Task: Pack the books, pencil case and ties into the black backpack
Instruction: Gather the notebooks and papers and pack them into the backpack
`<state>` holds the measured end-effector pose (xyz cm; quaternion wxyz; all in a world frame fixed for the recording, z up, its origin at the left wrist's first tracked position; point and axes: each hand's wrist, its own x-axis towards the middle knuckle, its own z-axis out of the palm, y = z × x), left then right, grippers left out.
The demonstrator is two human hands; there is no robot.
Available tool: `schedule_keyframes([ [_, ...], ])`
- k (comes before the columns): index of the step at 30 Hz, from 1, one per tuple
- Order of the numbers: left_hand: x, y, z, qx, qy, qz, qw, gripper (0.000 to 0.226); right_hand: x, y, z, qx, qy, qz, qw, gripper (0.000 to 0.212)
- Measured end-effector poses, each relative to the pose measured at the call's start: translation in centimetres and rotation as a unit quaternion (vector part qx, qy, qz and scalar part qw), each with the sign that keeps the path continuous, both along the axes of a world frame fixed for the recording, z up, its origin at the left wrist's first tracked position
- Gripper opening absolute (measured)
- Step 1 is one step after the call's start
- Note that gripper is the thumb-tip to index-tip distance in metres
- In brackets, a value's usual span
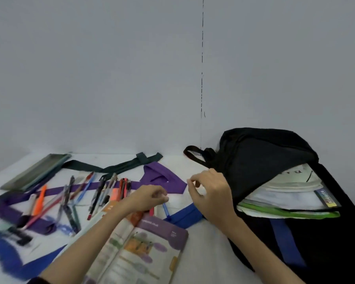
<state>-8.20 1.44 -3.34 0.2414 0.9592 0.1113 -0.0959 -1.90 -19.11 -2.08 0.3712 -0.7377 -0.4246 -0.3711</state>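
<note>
Both hands hovered at centre frame, fingers loosely curled, gripping nothing. The left hand (150,196) was above the open book (143,249); the right hand (211,193) was beside the black backpack (264,152), lower right, books inside. Ties (164,177) lay centre-left.

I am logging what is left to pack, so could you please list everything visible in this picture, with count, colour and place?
Backpack: one, black, right side of the table, open.
Books in backpack: several, white and green edges, exact count unclear.
Open book: one, purple-topped pages, near edge, centre.
Ties: one dark green at the back, one purple in the middle, one blue beside the backpack.
Pens: many, mixed colours, scattered left of centre; blurred, count unclear.
Flat case: one, grey-green, far left.
Table: one, white.
Left hand: fingers curled, over the pens.
Right hand: beside the backpack opening.
</note>
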Motion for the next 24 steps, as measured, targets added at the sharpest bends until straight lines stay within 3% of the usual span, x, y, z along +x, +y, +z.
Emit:
schedule_keyframes([
  [2,-3.0,3.1,-1.2,0.044,0.017,0.031,0.998,0.033,-1.9,2.5,-1.9,-0.126,0.069,0.018,0.989,0.023],
  [5,-7.3,6.5,-1.7,-0.023,-0.012,0.134,0.991,0.035,-3.8,5.3,-4.1,-0.334,0.216,-0.005,0.918,0.035],
  [9,-11.3,9.3,-3.0,-0.02,-0.013,0.181,0.983,0.047,-5.3,7.5,-5.5,-0.419,0.262,-0.04,0.868,0.04],
  [14,-12.6,9.4,-3.6,-0.056,-0.061,0.209,0.974,0.052,-7.1,9.1,-6.4,-0.395,0.357,-0.061,0.844,0.025],
  [18,-12.8,10.5,-1.7,-0.176,-0.088,0.261,0.945,0.037,-7.3,9.5,-6.4,-0.323,0.458,-0.045,0.827,0.038],
  [22,-13.3,9.8,2.6,-0.275,-0.047,0.163,0.946,0.018,-6.0,8.7,-5.7,-0.308,0.484,-0.028,0.818,0.031],
  [24,-13.0,8.1,4.0,-0.319,-0.018,0.103,0.942,0.023,-5.4,7.8,-5.0,-0.279,0.492,-0.032,0.824,0.021],
])
